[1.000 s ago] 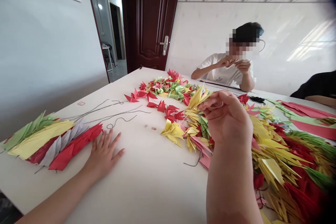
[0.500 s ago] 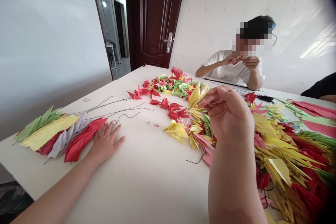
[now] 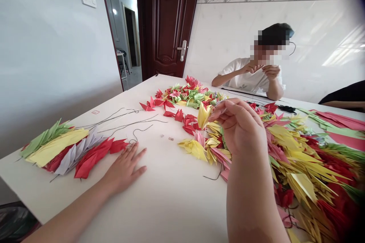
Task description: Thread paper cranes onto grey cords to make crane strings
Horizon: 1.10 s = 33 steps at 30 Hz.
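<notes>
My left hand (image 3: 123,168) lies flat on the white table with fingers spread, its fingertips touching the end of a red string of folded paper cranes (image 3: 94,155). Left of it are strings of green cranes (image 3: 49,138), yellow cranes (image 3: 58,146) and lilac cranes (image 3: 75,155). Raised above the table, my right hand (image 3: 238,121) pinches a yellow origami crane (image 3: 203,115) between thumb and fingers. A thin white strand hangs below that crane. Under it lie more yellow cranes (image 3: 193,149) and a chain of red cranes (image 3: 179,115).
Mixed folded cranes (image 3: 191,95) lie farther back, and a large heap (image 3: 302,155) fills the right side. Black cords (image 3: 128,121) trail over the table (image 3: 159,197). Across it sits a person in a white shirt (image 3: 242,79), both hands raised. Red paper strips (image 3: 339,119) lie at the far right.
My left hand has slid right and slightly nearer, and the red string's end has drawn out with it. My right hand has shifted a little left with the yellow crane, which now hangs more upright.
</notes>
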Available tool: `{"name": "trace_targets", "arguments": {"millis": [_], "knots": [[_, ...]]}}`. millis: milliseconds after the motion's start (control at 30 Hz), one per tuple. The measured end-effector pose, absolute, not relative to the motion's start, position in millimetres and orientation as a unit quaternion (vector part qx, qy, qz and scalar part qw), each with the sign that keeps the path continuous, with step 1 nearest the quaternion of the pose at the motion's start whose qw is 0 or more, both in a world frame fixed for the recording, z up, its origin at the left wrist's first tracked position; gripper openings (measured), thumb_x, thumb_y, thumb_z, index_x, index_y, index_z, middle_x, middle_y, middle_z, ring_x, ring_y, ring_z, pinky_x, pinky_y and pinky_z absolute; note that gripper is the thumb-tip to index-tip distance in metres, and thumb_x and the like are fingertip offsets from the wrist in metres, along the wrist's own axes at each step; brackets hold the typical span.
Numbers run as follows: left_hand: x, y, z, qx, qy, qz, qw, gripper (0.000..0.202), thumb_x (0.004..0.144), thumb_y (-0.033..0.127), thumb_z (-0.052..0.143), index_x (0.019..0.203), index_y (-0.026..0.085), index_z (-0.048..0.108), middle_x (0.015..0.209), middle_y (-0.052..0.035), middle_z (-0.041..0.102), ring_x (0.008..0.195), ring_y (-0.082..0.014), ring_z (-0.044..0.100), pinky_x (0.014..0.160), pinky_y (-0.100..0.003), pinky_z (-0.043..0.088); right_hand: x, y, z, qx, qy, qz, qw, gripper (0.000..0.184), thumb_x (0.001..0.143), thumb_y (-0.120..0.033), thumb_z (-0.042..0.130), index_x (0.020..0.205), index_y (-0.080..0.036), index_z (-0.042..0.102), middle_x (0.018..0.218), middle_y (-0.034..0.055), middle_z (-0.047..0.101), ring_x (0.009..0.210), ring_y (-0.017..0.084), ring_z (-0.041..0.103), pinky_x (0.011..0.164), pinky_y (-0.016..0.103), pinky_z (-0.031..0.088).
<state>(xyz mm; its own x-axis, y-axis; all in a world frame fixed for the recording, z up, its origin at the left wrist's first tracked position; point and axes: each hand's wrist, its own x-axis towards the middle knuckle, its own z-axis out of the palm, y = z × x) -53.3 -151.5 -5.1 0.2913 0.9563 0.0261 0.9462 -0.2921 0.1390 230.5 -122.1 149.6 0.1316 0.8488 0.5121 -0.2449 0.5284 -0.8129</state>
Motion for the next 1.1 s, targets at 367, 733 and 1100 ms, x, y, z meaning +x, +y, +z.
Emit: {"name": "trace_targets", "arguments": {"millis": [367, 733, 1100], "knots": [[-56.4, -142.5, -5.8, 0.809, 0.584, 0.059, 0.039, 0.056, 0.086, 0.054, 0.027, 0.137, 0.030, 0.027, 0.146, -0.0045, 0.022, 0.133, -0.0246, 0.023, 0.103, -0.043, 0.028, 226.0, -122.2, 148.0, -0.294, -0.550, 0.407, 0.668, 0.015, 0.073, -0.025, 0.057, 0.061, -0.017, 0.059, 0.057, -0.0006, 0.059, 0.052, 0.010, 0.057, 0.052, 0.024, 0.048], [-110.0, -176.4, -23.4, 0.799, 0.577, 0.119, -0.120, 0.063, 0.081, 0.053, 0.040, 0.138, 0.034, 0.021, 0.150, -0.0017, 0.011, 0.134, -0.0329, 0.014, 0.106, -0.055, 0.011, 232.5, -125.5, 150.3, -0.311, -0.574, 0.381, 0.654, 0.013, 0.076, -0.026, 0.055, 0.065, -0.018, 0.058, 0.058, -0.0016, 0.060, 0.053, 0.010, 0.057, 0.055, 0.024, 0.048], [-81.6, -148.2, 14.8, 0.768, 0.587, 0.225, -0.124, 0.062, 0.082, 0.053, 0.037, 0.136, 0.022, 0.034, 0.148, -0.0106, 0.016, 0.135, -0.0347, 0.003, 0.104, -0.059, 0.007, 221.0, -126.9, 149.1, -0.301, -0.590, 0.395, 0.637, 0.013, 0.078, -0.027, 0.053, 0.068, -0.018, 0.057, 0.059, -0.0022, 0.058, 0.056, 0.010, 0.057, 0.058, 0.026, 0.048]]}}
